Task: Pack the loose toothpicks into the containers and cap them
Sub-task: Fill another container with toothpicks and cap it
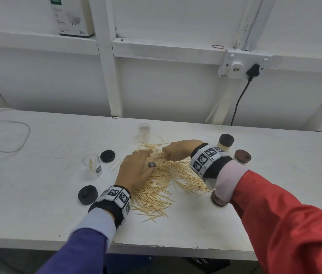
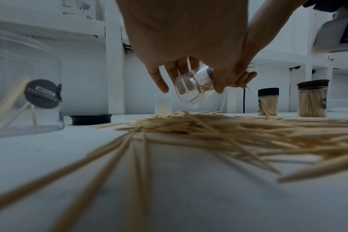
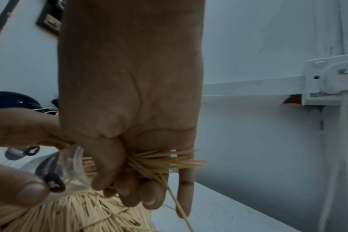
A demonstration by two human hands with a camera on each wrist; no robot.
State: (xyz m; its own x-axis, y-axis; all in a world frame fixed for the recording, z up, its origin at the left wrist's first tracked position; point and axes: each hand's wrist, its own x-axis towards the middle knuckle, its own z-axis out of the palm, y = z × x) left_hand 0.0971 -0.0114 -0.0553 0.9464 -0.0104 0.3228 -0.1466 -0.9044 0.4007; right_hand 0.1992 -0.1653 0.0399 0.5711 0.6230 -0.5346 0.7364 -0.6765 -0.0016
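A heap of loose toothpicks (image 1: 166, 186) lies mid-table. My left hand (image 1: 146, 161) grips a clear container (image 2: 189, 97), tilted on its side above the heap, with a few toothpicks inside. My right hand (image 1: 168, 153) grips a bundle of toothpicks (image 3: 161, 161) in its fist, with the bundle's ends at the container's mouth (image 3: 69, 169). Another clear container (image 1: 93, 167) with a few toothpicks stands to the left. An empty one (image 1: 144, 131) stands behind the heap. Two loose black caps (image 1: 107, 156) (image 1: 88, 194) lie on the left.
Two filled, capped containers stand at the right, one with a black cap (image 1: 225, 143) and one with a brown cap (image 1: 242, 157). A brown cap (image 1: 218, 199) lies partly under my right sleeve. A white cable (image 1: 17, 135) loops at the far left. The table's front edge (image 1: 156, 246) is close.
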